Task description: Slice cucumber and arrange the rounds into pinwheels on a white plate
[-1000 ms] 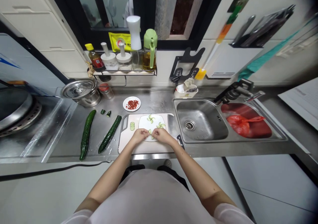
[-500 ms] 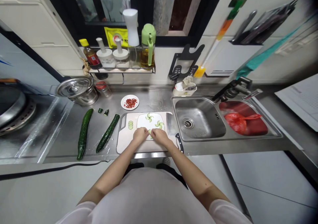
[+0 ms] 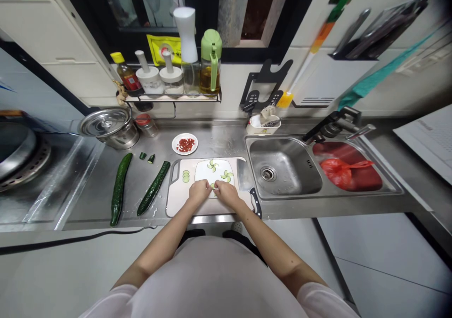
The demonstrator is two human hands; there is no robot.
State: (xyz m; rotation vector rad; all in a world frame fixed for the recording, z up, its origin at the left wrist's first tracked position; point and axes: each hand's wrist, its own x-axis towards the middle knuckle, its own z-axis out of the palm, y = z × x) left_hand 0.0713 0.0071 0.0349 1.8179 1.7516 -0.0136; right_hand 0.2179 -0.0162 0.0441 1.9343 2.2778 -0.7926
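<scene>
Both my left hand [image 3: 199, 191] and my right hand [image 3: 226, 193] are closed over the near part of a white plate [image 3: 201, 170], fingertips almost meeting. Between them a small cucumber slice [image 3: 212, 186] shows, pinched in the fingers. Curved cucumber pieces form a pinwheel [image 3: 213, 166] at the back of the plate and a second pinwheel [image 3: 226, 176] at its right. Beneath the plate lies a pale cutting board [image 3: 176, 200]. A short row of round cucumber slices [image 3: 186, 176] rests on its left side, and a kitchen knife [image 3: 243, 174] lies along its right.
Two whole cucumbers [image 3: 121, 188] and two cut ends [image 3: 142, 156] lie on the steel counter at left. A small dish [image 3: 185, 144] of chopped red pieces stands behind the board. The sink [image 3: 286, 167] is at right, a lidded pot [image 3: 109, 125] at back left.
The camera view has shifted very slightly. My hands stay together over the plate, with only small movement at the fingertips.
</scene>
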